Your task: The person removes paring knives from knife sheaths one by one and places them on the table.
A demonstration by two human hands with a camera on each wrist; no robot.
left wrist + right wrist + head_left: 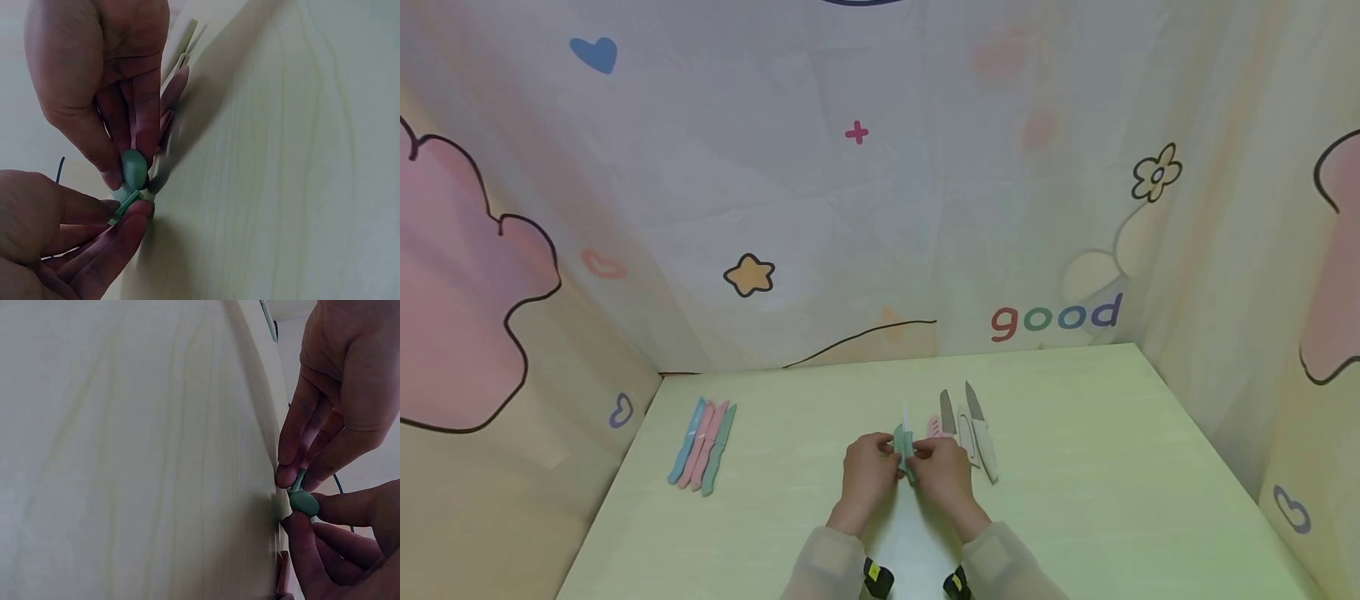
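Note:
Near the middle of the table, my left hand (pixel 867 471) pinches a flat green knife sheath (pixel 125 209) between thumb and fingers. Right beside it, my right hand (pixel 945 472) holds a small knife by its green handle (pixel 305 503). In the head view, the pale blade (pixel 906 415) points away from me, and sheath and knife lie side by side, very close together. Whether they touch is hard to tell. Both wrist views show the rounded handle end facing the camera, with the fingertips of both hands almost meeting around it.
At the left of the table (pixel 775 533) lies a row of several blue, pink and green knives (pixel 703 446). Just right of my right hand are a pink sheath (pixel 934 427), a grey-bladed knife (pixel 948 412), a white sheath (pixel 967 433) and a white-handled knife (pixel 985 446). A printed curtain (pixel 865 208) stands behind.

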